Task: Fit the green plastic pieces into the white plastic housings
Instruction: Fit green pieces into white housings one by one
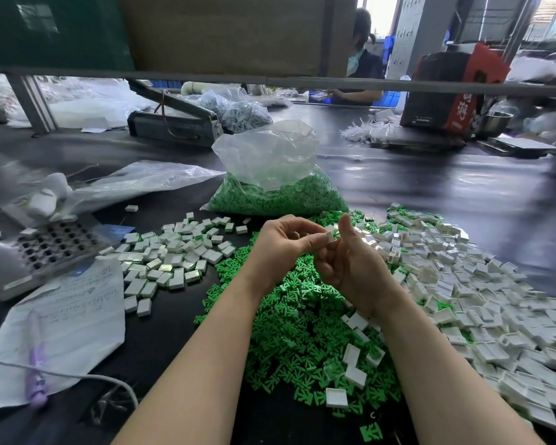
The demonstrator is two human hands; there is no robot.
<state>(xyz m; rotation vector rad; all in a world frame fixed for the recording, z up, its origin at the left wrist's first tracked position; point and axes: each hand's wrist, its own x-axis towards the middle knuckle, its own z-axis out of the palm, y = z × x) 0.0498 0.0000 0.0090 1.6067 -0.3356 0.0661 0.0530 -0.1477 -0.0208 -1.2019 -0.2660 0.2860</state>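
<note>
My left hand (pixel 283 244) pinches a small white housing (pixel 330 236) between thumb and fingertips, above the middle of the table. My right hand (pixel 350 261) is palm-up beside it and holds a green piece (pixel 336 233) against the housing's open side. Under both hands lies a heap of loose green pieces (pixel 302 322). A wide pile of white housings (pixel 463 300) spreads to the right. To the left sits a smaller group of white housings (pixel 177 255), some showing green inside.
A clear bag of green pieces (pixel 276 187) stands behind my hands. At the left are a metal jig plate with holes (pixel 50 247), handwritten paper (pixel 68 319), a purple pen (pixel 36 377) and a cable (pixel 77 375). Another person (pixel 361 72) works across the table.
</note>
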